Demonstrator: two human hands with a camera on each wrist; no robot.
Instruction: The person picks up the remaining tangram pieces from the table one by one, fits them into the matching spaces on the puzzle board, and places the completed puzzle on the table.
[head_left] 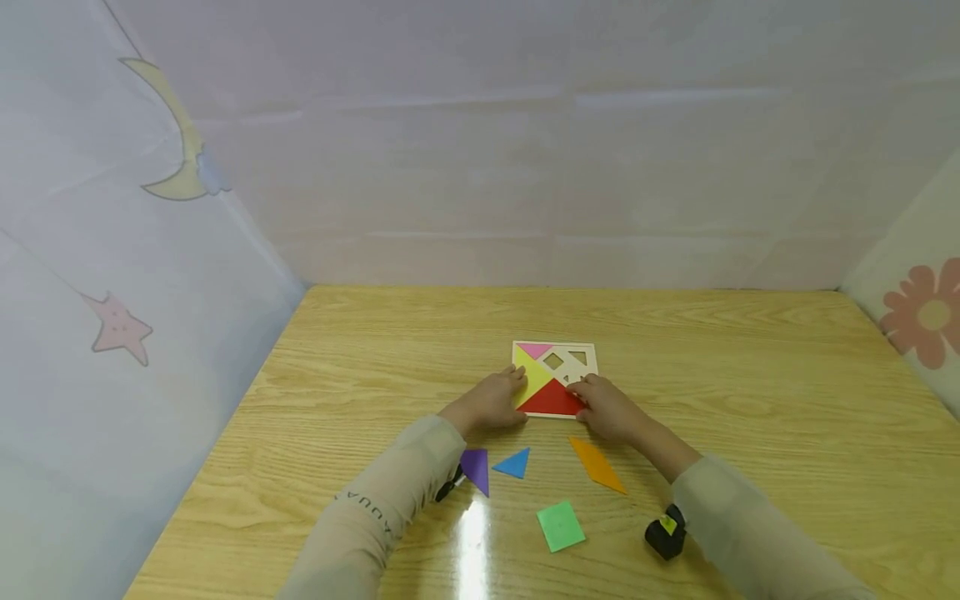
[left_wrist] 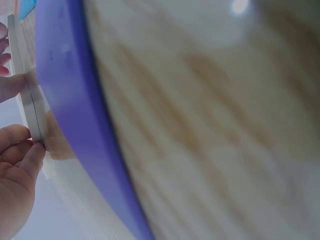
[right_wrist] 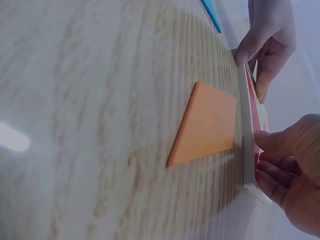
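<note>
A pale tangram board (head_left: 558, 348) lies on the table with pink (head_left: 536, 350) and yellow (head_left: 531, 375) pieces in it. A large red triangle (head_left: 551, 400) lies along its near side. My left hand (head_left: 491, 402) grips the board's near left corner, thumb at the near edge and fingers over the yellow piece. At the near right, my right hand (head_left: 609, 408) pinches the red triangle's right corner between thumb and fingers. The fingers partly hide that corner. Several cut-out holes show in the board's upper right part.
Loose pieces lie nearer me: a purple triangle (head_left: 477, 469) partly behind the left sleeve, a blue triangle (head_left: 513, 463), an orange parallelogram (right_wrist: 207, 125) and a green square (head_left: 560, 526). A black wrist device (head_left: 666, 533) sits by the right sleeve. A fabric wall stands behind the table.
</note>
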